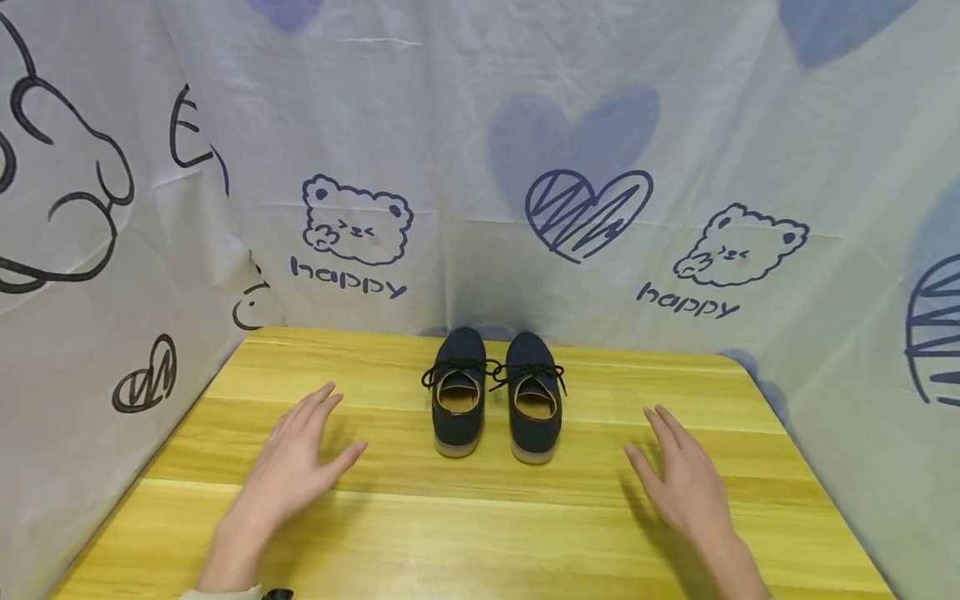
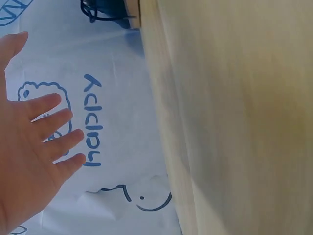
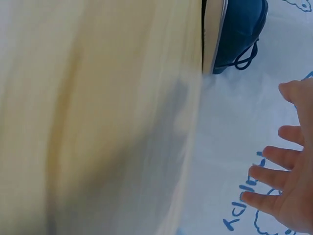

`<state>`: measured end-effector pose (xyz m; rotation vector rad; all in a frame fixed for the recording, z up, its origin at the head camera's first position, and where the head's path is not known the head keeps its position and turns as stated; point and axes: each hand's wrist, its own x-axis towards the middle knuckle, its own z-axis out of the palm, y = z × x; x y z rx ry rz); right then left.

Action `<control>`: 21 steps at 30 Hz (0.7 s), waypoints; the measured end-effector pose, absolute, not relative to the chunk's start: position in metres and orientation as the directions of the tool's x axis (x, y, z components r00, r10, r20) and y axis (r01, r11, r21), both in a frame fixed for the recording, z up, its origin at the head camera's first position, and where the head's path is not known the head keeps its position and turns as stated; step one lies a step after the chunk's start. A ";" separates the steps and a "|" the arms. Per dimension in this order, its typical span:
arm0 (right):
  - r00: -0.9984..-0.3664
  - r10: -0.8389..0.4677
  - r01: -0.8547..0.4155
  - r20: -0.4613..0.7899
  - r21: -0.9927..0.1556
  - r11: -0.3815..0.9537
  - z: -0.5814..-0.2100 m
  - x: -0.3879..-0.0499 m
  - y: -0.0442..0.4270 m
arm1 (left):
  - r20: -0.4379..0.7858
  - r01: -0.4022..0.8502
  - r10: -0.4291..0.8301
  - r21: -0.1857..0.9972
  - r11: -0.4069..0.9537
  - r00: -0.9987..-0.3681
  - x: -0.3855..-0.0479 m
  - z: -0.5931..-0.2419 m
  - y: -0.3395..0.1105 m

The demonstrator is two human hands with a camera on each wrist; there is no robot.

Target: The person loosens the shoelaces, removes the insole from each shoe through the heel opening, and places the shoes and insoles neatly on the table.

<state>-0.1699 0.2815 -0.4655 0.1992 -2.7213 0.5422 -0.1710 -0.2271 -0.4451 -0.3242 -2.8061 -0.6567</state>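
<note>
Two dark navy lace-up shoes stand side by side near the back of the wooden table, toes toward the cloth behind. The left shoe (image 1: 459,429) and the right shoe (image 1: 536,437) both have black laces tied in bows, tan insoles and pale soles. To the left of the pair, my left hand (image 1: 292,458) hovers over the table with fingers spread, touching nothing. On the other side, my right hand (image 1: 686,479) is held likewise, apart from the shoes. In the left wrist view, part of a shoe (image 2: 111,11) shows at the top; the right wrist view also shows a shoe (image 3: 240,34).
The yellow wood-grain table (image 1: 480,533) has rounded back corners. White cloth (image 1: 465,125) printed with hearts, bears and lettering hangs behind it and along both sides. A dark object (image 1: 277,594) shows at my left sleeve.
</note>
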 end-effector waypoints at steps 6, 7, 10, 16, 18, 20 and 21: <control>-0.892 -0.040 -0.249 0.451 -0.414 0.876 -0.458 -0.171 0.268 | 0.371 0.323 0.151 0.461 0.827 -0.916 -0.178 -0.442 -0.211; -0.882 -0.040 -0.261 0.470 -0.417 0.871 -0.457 -0.172 0.265 | 0.387 0.334 0.150 0.467 0.819 -0.910 -0.180 -0.442 -0.209; -0.842 -0.046 -0.308 0.537 -0.409 0.859 -0.454 -0.177 0.259 | 0.441 0.368 0.145 0.479 0.797 -0.886 -0.186 -0.442 -0.202; -0.793 -0.067 -0.369 0.606 -0.390 0.844 -0.447 -0.188 0.242 | 0.497 0.396 0.122 0.495 0.774 -0.859 -0.197 -0.443 -0.190; -0.786 -0.080 -0.385 0.613 -0.385 0.839 -0.445 -0.190 0.235 | 0.498 0.392 0.112 0.505 0.769 -0.860 -0.199 -0.443 -0.188; -0.778 -0.093 -0.404 0.621 -0.382 0.831 -0.444 -0.193 0.228 | 0.495 0.389 0.106 0.514 0.764 -0.863 -0.201 -0.443 -0.185; -0.773 -0.100 -0.413 0.626 -0.378 0.828 -0.444 -0.194 0.225 | 0.493 0.388 0.105 0.518 0.762 -0.864 -0.202 -0.443 -0.184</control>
